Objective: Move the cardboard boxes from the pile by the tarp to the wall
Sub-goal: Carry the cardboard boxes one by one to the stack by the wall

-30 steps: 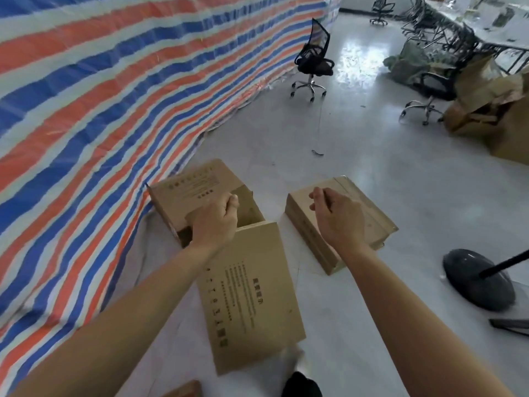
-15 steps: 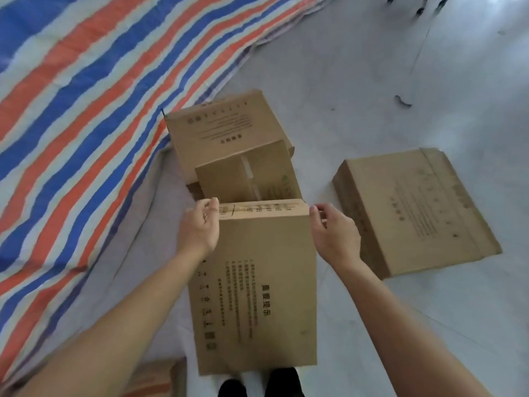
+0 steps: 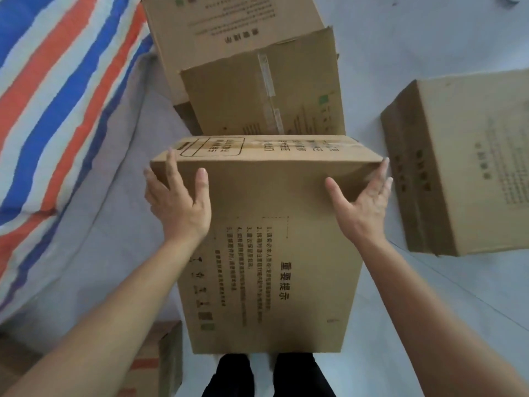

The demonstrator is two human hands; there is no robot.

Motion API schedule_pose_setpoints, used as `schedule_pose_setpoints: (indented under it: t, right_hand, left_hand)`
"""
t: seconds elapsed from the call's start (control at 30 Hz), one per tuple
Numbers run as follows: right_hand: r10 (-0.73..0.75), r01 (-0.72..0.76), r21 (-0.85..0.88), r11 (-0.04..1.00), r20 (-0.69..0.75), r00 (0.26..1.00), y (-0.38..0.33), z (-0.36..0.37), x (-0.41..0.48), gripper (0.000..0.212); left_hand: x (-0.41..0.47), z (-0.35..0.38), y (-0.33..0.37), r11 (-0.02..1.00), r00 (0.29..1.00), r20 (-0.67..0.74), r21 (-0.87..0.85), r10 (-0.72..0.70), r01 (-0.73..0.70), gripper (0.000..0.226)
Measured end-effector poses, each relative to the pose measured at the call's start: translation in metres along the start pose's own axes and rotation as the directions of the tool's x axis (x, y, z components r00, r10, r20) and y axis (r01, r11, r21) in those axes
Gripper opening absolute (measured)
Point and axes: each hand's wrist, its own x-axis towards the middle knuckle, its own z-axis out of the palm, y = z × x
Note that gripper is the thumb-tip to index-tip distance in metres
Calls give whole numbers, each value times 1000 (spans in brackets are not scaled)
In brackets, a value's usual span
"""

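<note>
Left hand (image 3: pixel 178 202), right hand (image 3: pixel 361 208), apparently gripping cardboard box (image 3: pixel 269 253) between

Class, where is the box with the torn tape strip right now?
In the head view, the taped box stands upper centre, just beyond the held box, leaning against another box by the tarp.
</note>
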Motion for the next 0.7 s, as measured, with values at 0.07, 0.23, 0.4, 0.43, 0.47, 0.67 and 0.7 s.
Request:
schedule_pose_setpoints:
  t: [0.07, 0.23, 0.4, 0.43, 0.47, 0.67, 0.7]
  right_hand:
    - [5, -4, 44, 999, -15, 1000, 3, -1, -2, 111]
    - [160, -140, 154, 978, -124, 979, -11, -8, -27, 117]
    - [235, -193, 208, 959, -198, 951, -38, -33, -93, 121]
    - [250, -199, 232, 952, -220, 943, -52, -49, -112, 121]
    - [259, -195, 258, 946, -246, 934, -59, -54, -121, 121]
    - [193, -34, 430, 902, -330, 924, -165, -147, -215, 104]
    - [160, 12, 453, 891, -340, 927, -189, -169, -237, 102]
  left_hand:
    - [6, 0, -6, 993, 995, 23, -65, -93, 95, 68]
    - [3, -27, 1, 906, 951, 59, -292, -302, 306, 84]
    - [-36, -86, 11, 830, 874, -48, -345, -483, 439, 90]
    - [-47, -110, 17, 818, 866, -63, -368, -496, 442, 90]
    - [-53, -122, 21, 817, 863, -87, -380, -498, 434, 92]
    - [-101, -279, 70, 785, 853, -237, -556, -465, 273, 94]
    - [-109, -313, 80, 766, 849, -264, -601, -458, 226, 93]
